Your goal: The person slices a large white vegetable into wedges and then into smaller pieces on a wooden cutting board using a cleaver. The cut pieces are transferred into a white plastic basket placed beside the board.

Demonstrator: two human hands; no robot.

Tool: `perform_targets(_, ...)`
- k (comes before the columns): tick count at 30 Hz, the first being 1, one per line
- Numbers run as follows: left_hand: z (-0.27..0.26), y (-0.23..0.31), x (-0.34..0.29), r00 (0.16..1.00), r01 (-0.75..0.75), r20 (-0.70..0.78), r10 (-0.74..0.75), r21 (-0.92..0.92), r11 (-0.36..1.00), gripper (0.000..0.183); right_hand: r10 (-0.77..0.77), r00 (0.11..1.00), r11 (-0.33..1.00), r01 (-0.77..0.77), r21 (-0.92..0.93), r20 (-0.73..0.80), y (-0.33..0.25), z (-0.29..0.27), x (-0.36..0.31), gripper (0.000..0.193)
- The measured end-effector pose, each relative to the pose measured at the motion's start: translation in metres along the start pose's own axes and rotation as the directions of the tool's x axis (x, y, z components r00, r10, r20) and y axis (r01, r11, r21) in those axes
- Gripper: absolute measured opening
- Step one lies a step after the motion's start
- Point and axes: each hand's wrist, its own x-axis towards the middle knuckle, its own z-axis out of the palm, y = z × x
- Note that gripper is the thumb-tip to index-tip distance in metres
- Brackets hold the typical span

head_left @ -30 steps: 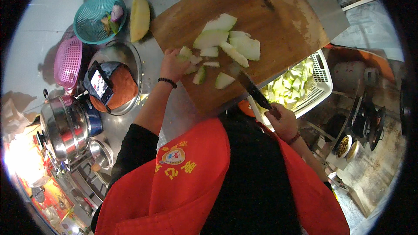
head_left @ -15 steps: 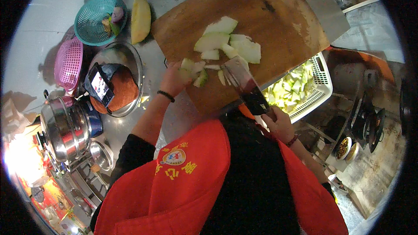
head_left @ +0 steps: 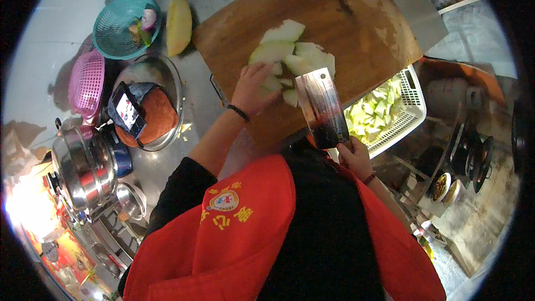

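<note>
On the wooden cutting board (head_left: 356, 39), my left hand (head_left: 252, 88) curls over some melon pieces (head_left: 272, 83), its fingers bent against them and partly hiding them. Larger pale melon slices (head_left: 273, 52) with thin green rind lie just beyond those fingers. My right hand (head_left: 355, 155) grips the handle of a cleaver (head_left: 321, 103). Its broad, wet blade is raised over the near right part of the board, beside the cut pieces. White flesh shows on a small melon piece (head_left: 290, 97) left of the blade.
A white basket (head_left: 413, 100) of cut melon chunks stands against the board's right side. Leftward are a melon wedge (head_left: 179, 25), a teal colander (head_left: 114, 44), a pink basket (head_left: 86, 86), a phone (head_left: 128, 112) over a metal basin (head_left: 177, 81) and a steel pot (head_left: 83, 161).
My left hand has moved right and farther forward over the melon pieces. The cleaver has turned more upright and shifted right, away from the small pieces, with its broad face now showing.
</note>
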Motion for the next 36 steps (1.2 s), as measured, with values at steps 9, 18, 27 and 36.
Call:
perform_targets(9,-0.006,-0.003,-0.019,0.982,0.000,0.190,-0.004,0.023,1.000,0.067,0.043,0.999,0.999,-0.043,-0.002,-0.033,-0.004,-0.014,-0.017,0.020)
perform_targets(18,0.005,0.015,-0.064,0.978,0.156,-0.129,-0.166,-0.081,0.984,0.100,0.167,0.986,0.955,-0.166,0.245,0.017,0.022,-0.005,-0.012,0.022)
perform_targets(27,0.032,0.042,-0.041,0.980,0.139,-0.162,-0.115,0.145,0.980,0.099,0.178,0.952,0.911,-0.256,0.323,0.251,0.007,0.058,0.035,0.022)
perform_targets(36,0.035,0.058,-0.037,0.977,0.174,-0.155,-0.148,0.170,0.970,0.088,0.056,0.957,0.931,-0.153,0.332,0.284,0.000,0.065,0.038,0.024)
